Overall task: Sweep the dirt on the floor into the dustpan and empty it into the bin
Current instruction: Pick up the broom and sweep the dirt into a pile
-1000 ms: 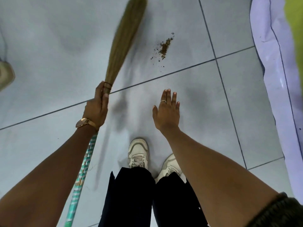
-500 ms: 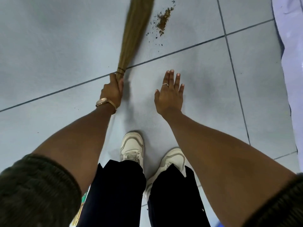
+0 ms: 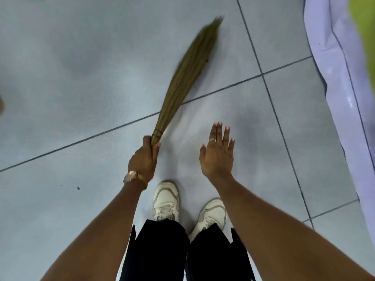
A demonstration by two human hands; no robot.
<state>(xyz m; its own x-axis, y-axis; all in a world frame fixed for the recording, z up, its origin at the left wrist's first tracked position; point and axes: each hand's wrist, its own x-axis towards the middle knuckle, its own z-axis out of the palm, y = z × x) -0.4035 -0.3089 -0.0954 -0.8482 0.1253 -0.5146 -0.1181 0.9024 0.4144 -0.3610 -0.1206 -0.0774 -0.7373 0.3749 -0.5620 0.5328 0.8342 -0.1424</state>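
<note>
Left hand was clamped round the bound neck of the broom, thumb side toward the bristles; a watch sat on that wrist. Right hand hung empty just to the right of it, palm down, fingers spread and straight, touching nothing.

Broom long axis ran from the left hand up and to the right, far end of the bristles out on the far tile past the grout line. Bristles were blurred, so contact with the floor could not be confirmed.

No dirt pile could be made out; only a dark fleck at the right edge of the bristles and a few specks on the near-left tile. Judgement: the pile lay under or just beside the bristle head, far and slightly right of both hands, with the left hand the working one.

Dustpan and bin were not in view. Pale sheet lay along the right edge.

Step in hand, as judged: sweeping, collection not yet begun.
</note>
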